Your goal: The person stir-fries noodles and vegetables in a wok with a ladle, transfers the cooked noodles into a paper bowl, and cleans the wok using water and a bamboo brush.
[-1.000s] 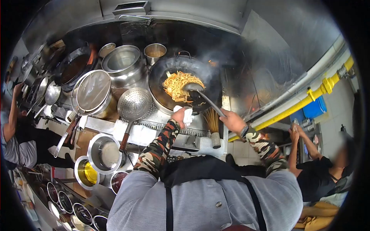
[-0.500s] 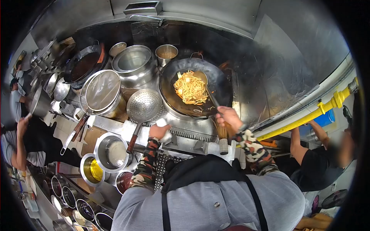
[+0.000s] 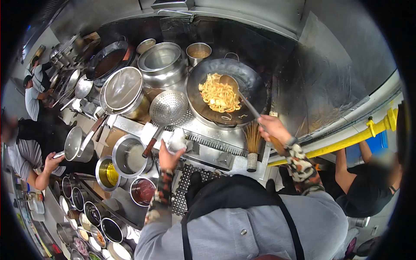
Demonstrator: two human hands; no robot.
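My right hand [image 3: 276, 128] is wrapped round the handle of a long metal ladle [image 3: 247, 102]. The ladle's bowl rests against the noodles [image 3: 218, 93] in a large black wok [image 3: 255, 82]. My left hand [image 3: 170, 155] is closed on a folded white cloth [image 3: 177, 139], low and left of the wok's near edge. A perforated strainer [image 3: 169, 107] with a dark wooden handle lies just beyond that hand. Beside the wok, below my right hand, stands a bamboo brush [image 3: 252, 145].
Steel pots [image 3: 160, 60] and a mesh sieve [image 3: 124, 89] stand left of the wok. Nearer are pots of yellow oil [image 3: 112, 174] and red sauce [image 3: 143, 191]. A co-worker's hand [image 3: 53, 162] holds a saucepan [image 3: 78, 143] at left. Another person works by the yellow pipe [image 3: 342, 145].
The ladle's bowl has moved a little against the noodles, which now lie more bunched. My left hand has shifted slightly with the cloth. At left, the co-worker's saucepan has come lower and nearer.
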